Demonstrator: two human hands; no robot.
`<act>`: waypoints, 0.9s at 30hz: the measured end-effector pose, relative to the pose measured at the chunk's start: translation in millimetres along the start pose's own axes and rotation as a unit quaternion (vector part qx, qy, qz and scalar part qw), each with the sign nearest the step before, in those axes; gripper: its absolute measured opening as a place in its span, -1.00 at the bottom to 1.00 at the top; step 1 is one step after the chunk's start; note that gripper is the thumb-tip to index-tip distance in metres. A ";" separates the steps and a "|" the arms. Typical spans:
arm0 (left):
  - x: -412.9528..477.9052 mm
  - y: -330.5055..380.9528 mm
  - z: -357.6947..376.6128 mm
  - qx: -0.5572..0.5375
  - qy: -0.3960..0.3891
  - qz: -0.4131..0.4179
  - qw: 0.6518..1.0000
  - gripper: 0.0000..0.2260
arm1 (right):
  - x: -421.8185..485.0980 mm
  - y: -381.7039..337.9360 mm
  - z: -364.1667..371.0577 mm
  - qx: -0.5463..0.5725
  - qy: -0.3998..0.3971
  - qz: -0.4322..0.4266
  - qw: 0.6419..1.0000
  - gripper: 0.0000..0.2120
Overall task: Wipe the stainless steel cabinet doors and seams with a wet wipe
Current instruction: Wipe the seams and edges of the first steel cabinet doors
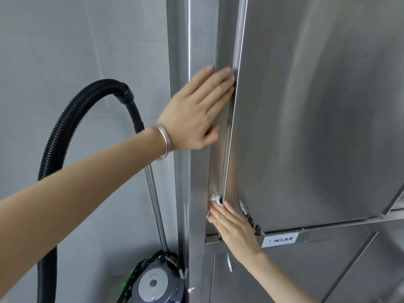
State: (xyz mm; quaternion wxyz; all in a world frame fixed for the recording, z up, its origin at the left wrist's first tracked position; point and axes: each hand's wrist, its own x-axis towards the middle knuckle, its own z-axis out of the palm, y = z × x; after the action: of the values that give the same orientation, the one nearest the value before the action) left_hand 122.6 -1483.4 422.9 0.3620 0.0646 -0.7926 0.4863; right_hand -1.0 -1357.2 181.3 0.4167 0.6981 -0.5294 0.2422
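Left hand (194, 112) lies flat on the frame strip, fingers straight and close together, tips at the left edge of the upper cabinet door (306, 127). Probably bracing it, or holding it slightly ajar so the seam (218, 149) is exposed. Right hand (234, 228) is at the door's lower left corner, fingers straight and together, pressing the wet wipe (215, 198) into the seam; only a crumpled bit of wipe shows past the fingertips. Label (280, 239) under the door's bottom edge reads "1.8M大床单". Vacuum cleaner (153, 283) stands left of the cabinet; its faceplate writing is too small to read.
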 end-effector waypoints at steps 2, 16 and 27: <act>-24.1 20.6 5.1 -0.012 -0.017 0.017 1.000 -0.39 | 13.6 5.9 -4.1 0.008 0.023 0.026 0.999 -0.58; -68.0 70.9 22.1 -0.047 -0.034 -0.011 0.998 -0.46 | -24.4 -19.3 22.8 -0.016 -0.030 0.089 0.995 -0.60; -67.4 73.0 16.7 -0.048 -0.063 -0.023 0.997 -0.46 | -40.7 -39.5 7.4 0.096 -0.143 0.138 0.975 -0.77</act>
State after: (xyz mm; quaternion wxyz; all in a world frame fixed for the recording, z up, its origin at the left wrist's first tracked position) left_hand 130.0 -1476.0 322.7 0.3249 0.0956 -0.8346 0.4345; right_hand 22.3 -1337.8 132.7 0.2304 0.6824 -0.6490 0.2451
